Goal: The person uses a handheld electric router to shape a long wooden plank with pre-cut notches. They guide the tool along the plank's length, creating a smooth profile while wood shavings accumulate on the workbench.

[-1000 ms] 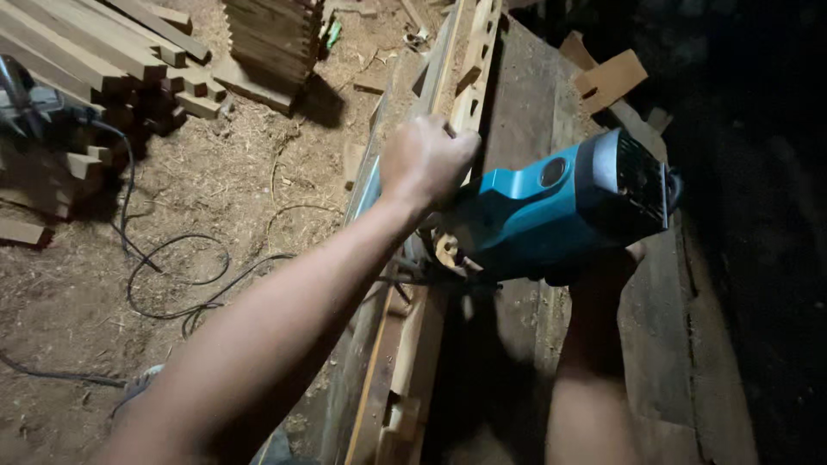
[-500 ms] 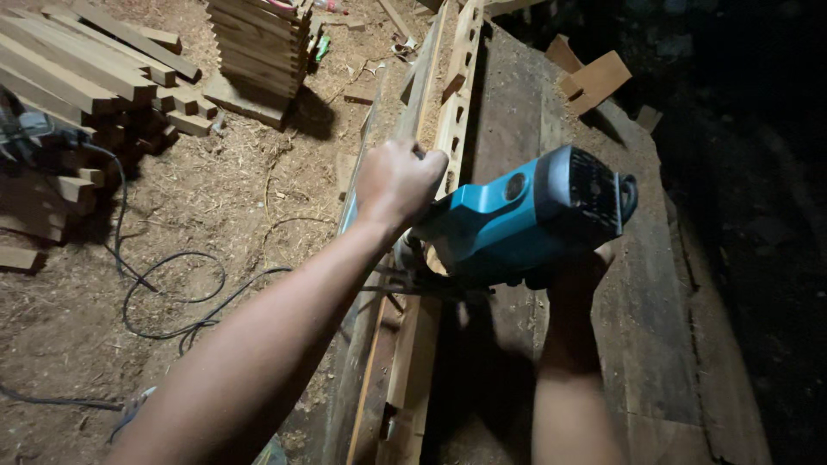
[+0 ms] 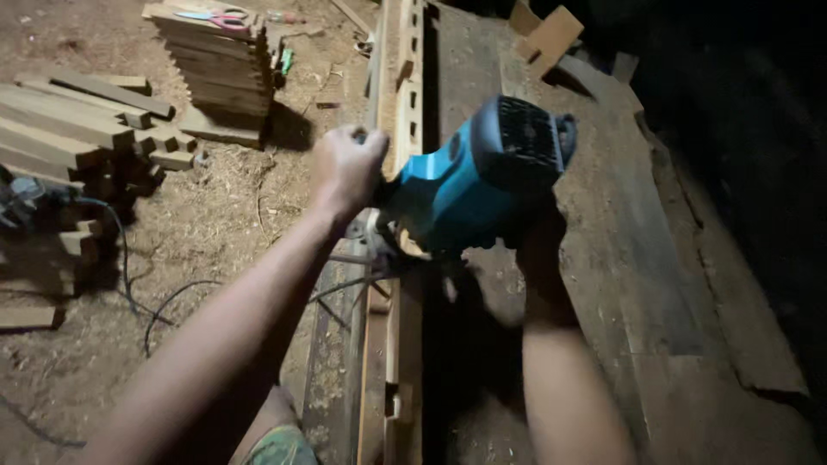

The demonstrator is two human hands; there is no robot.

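A teal and black electric power tool (image 3: 469, 176) sits over a long notched wooden rail (image 3: 407, 103) that runs along the edge of a dark workbench (image 3: 655, 284). My left hand (image 3: 347, 168) is closed around the tool's side handle, just left of the rail. My right hand (image 3: 536, 237) grips the tool's body from below and is mostly in shadow. The tool's working end is hidden between my hands.
A tall stack of wood slats (image 3: 220, 73) with scissors (image 3: 215, 15) on top stands on the sawdust floor at left. Long timber pieces (image 3: 73, 129) lie further left. A black cable (image 3: 155, 306) snakes across the floor. Wood offcuts (image 3: 547, 34) lie at the bench's far end.
The view has shifted, so the tool and both hands now sit nearer the frame's middle. The tool appears to have moved slightly along the rail. Both grips are unchanged.
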